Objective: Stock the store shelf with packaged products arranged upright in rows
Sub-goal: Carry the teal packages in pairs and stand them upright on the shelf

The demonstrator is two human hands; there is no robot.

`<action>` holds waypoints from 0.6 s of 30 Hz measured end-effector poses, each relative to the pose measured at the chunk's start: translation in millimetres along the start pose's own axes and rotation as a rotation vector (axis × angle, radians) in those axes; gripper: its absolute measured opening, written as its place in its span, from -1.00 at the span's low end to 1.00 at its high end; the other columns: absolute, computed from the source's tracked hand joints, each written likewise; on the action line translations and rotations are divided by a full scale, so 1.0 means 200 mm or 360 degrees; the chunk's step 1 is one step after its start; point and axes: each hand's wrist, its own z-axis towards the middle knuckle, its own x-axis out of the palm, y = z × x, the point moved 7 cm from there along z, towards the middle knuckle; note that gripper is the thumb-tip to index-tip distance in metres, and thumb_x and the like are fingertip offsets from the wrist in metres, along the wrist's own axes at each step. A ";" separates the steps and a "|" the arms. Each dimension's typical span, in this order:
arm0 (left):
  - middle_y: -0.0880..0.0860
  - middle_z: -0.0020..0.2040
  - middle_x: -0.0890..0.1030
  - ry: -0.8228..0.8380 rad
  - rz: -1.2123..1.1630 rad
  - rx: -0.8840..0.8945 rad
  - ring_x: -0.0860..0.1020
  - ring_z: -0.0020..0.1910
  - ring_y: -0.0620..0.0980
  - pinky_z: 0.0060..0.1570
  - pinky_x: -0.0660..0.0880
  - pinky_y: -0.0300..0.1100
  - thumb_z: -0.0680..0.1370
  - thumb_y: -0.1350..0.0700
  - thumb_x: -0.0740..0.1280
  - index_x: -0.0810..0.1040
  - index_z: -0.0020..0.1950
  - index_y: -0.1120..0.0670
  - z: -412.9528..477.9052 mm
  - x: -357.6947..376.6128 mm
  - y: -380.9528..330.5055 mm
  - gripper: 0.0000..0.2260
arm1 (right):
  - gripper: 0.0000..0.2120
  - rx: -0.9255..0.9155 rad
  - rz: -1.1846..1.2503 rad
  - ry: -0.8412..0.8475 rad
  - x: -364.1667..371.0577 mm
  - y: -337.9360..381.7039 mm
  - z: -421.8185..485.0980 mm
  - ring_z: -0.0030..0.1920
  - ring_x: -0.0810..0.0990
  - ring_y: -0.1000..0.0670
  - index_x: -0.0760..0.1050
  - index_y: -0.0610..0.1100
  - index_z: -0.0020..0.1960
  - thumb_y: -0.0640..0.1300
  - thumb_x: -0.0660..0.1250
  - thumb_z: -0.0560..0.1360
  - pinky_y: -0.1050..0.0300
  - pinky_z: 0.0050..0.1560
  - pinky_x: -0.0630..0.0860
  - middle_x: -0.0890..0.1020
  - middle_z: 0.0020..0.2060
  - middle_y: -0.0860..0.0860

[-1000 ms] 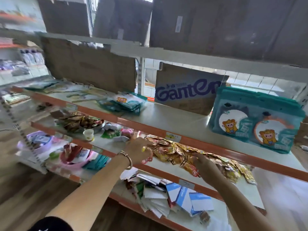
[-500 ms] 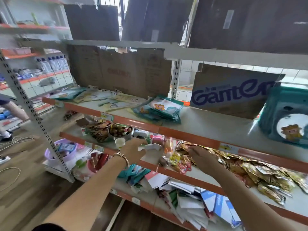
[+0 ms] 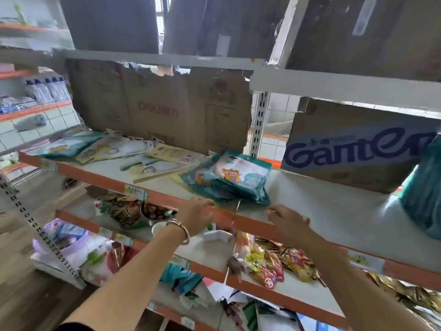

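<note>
Lying flat, slumped teal cartoon-printed packets (image 3: pixel 235 180) beyond the hands: left hand (image 3: pixel 198 216) of unclear grip, right hand (image 3: pixel 288 223) released.

Flattened cardboard panel (image 3: pixel 162 111), red print, torn top edge, stands upright at the back. Cardboard box (image 3: pixel 358 151) printed "Ganten" in blue sits to its right, apart. White slotted post (image 3: pixel 261 120) between them, white tiled wall (image 3: pixel 276 144) behind. Dark cardboard boxes (image 3: pixel 112 22) up top. Lower level: metal bowl (image 3: pixel 152 211) of brown round pieces, white paper cup (image 3: pixel 158 228) just in front. Purple plastic basin (image 3: pixel 81 243) lower left, behind grey slotted post (image 3: pixel 31 219). Wood-look floor (image 3: pixel 23 295). Blue-capped bottles (image 3: pixel 45 89) far left, blurred.
</note>
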 end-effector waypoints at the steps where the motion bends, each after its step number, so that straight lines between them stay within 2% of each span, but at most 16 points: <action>1: 0.17 0.19 0.53 -0.0017 0.0002 -0.0001 0.47 0.19 0.10 0.23 0.34 -0.15 0.50 0.16 0.30 0.50 0.27 0.14 0.06 -0.01 0.02 -0.67 | -0.68 0.0020 0.0031 0.0009 0.00 0.01 0.08 0.23 0.44 -0.03 0.42 0.10 0.27 0.09 0.02 0.61 0.07 0.09 0.08 0.56 0.17 0.05; 4: 0.14 0.19 0.54 -0.0147 -0.0058 -0.0046 0.48 0.18 0.07 0.21 0.37 -0.14 0.49 0.16 0.31 0.52 0.24 0.12 0.24 -0.05 0.07 -0.68 | -0.66 0.0082 0.0079 0.0021 -0.01 0.03 0.29 0.18 0.46 -0.08 0.45 0.02 0.25 0.08 0.03 0.61 0.01 0.15 0.18 0.55 0.15 -0.02; 7: 0.16 0.18 0.54 -0.0222 -0.0084 -0.0047 0.49 0.17 0.11 0.21 0.38 -0.10 0.50 0.17 0.31 0.49 0.26 0.15 0.38 -0.08 0.09 -0.68 | -0.70 0.0163 0.0157 0.0008 -0.01 0.05 0.45 0.02 0.47 -0.08 0.52 -0.07 0.08 0.01 0.05 0.59 -0.01 0.13 0.26 0.57 0.03 -0.09; 10: 0.16 0.22 0.51 -0.0195 -0.0037 -0.0071 0.44 0.22 0.11 0.25 0.31 -0.11 0.53 0.17 0.27 0.44 0.30 0.17 0.49 -0.10 0.13 -0.66 | -0.77 0.0212 0.0214 0.0022 0.03 0.04 0.58 0.02 0.50 -0.10 0.48 -0.06 -0.03 0.00 0.08 0.56 -0.08 0.20 0.34 0.57 -0.02 -0.08; 12: 0.15 0.23 0.50 -0.0177 -0.0017 -0.0098 0.43 0.24 0.09 0.27 0.27 -0.12 0.54 0.14 0.26 0.43 0.31 0.16 0.58 -0.10 0.15 -0.66 | -0.74 0.0251 0.0283 -0.0017 0.05 0.04 0.66 0.07 0.51 -0.11 0.49 -0.06 0.09 0.01 0.11 0.53 -0.14 0.23 0.35 0.57 0.04 -0.07; 15: 0.16 0.23 0.52 -0.0123 -0.0043 -0.0164 0.46 0.22 0.11 0.25 0.35 -0.07 0.55 0.06 0.23 0.44 0.30 0.15 0.70 -0.11 0.19 -0.66 | -0.62 0.0360 0.0422 -0.0075 0.07 0.04 0.75 0.18 0.49 -0.15 0.40 -0.08 0.29 0.01 0.17 0.51 -0.18 0.28 0.34 0.52 0.20 -0.10; 18: 0.15 0.21 0.55 -0.0064 -0.0169 -0.0306 0.49 0.18 0.11 0.19 0.40 -0.04 0.56 -0.03 0.20 0.46 0.27 0.15 0.79 -0.11 0.23 -0.63 | -0.52 0.0459 0.0556 -0.0142 0.11 0.05 0.79 0.16 0.50 -0.17 0.34 -0.05 0.35 -0.03 0.25 0.44 -0.21 0.22 0.41 0.50 0.21 -0.12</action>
